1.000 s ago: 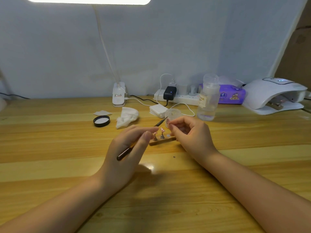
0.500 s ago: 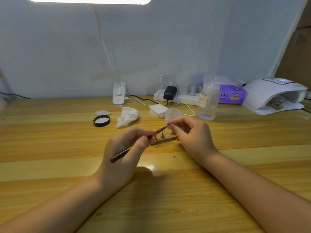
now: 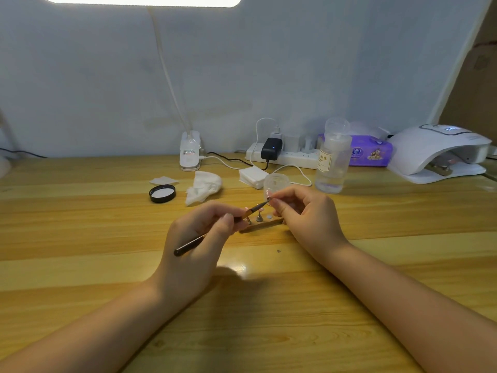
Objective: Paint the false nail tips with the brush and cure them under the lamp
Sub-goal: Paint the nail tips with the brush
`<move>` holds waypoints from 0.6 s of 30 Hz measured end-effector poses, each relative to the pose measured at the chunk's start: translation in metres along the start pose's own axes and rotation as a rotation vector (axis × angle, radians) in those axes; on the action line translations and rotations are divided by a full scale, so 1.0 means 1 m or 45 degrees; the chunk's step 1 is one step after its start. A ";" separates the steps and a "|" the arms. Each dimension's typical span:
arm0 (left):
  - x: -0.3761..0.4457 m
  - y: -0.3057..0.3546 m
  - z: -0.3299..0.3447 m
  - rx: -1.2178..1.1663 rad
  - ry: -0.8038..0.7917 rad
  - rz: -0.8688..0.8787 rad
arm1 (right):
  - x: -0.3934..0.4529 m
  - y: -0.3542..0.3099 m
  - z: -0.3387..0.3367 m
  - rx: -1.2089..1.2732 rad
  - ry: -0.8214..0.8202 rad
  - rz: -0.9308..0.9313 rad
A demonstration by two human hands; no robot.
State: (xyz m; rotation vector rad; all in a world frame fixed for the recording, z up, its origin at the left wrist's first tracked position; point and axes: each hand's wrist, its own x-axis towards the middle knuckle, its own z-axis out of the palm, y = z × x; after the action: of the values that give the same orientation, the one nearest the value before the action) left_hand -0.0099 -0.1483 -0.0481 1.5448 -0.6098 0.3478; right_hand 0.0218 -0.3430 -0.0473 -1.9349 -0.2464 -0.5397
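Both hands meet low over the wooden holder strip, which lies flat on the yellow wood table near its middle. Her left hand pinches the brush between thumb and curled fingers, dark handle end pointing back toward her and the bristle end raised above the strip. Her right hand, just right of the strip, pinches a small false nail tip in its fingertips, and the brush's tip touches it. Two more tips on little stands stand upright on the strip, with a pale round dot beside them. Directly behind the strip sits a small clear jar, a stack of white pads touching its left side; farther left of the strip lie a crumpled tissue, a black lid and one loose pad. Right of the jar stands a clear bottle whose label reads "NAIL"; the rest is too small to read. Behind it a white power strip runs along the wall, with a purple wipes pack whose print I cannot make out. The white curing lamp sits well right of the strip at the table's far right edge, its mouth open toward her. Between the strip and the table's near edge the boards are bare except for her forearms.
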 end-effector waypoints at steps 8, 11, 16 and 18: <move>0.000 -0.002 -0.002 0.084 -0.031 -0.009 | 0.000 0.001 0.000 -0.002 0.006 -0.016; -0.001 -0.001 -0.002 0.033 -0.042 -0.004 | 0.000 0.001 0.000 -0.001 0.005 -0.035; 0.001 -0.002 0.000 0.077 0.024 0.022 | 0.002 0.003 0.000 -0.020 0.013 -0.021; 0.001 -0.001 -0.001 0.134 0.017 0.039 | 0.002 0.003 0.000 -0.016 0.008 -0.015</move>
State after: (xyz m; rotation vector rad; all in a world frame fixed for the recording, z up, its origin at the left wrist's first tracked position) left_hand -0.0080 -0.1479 -0.0485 1.6342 -0.6136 0.4186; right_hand 0.0245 -0.3443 -0.0489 -1.9445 -0.2512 -0.5565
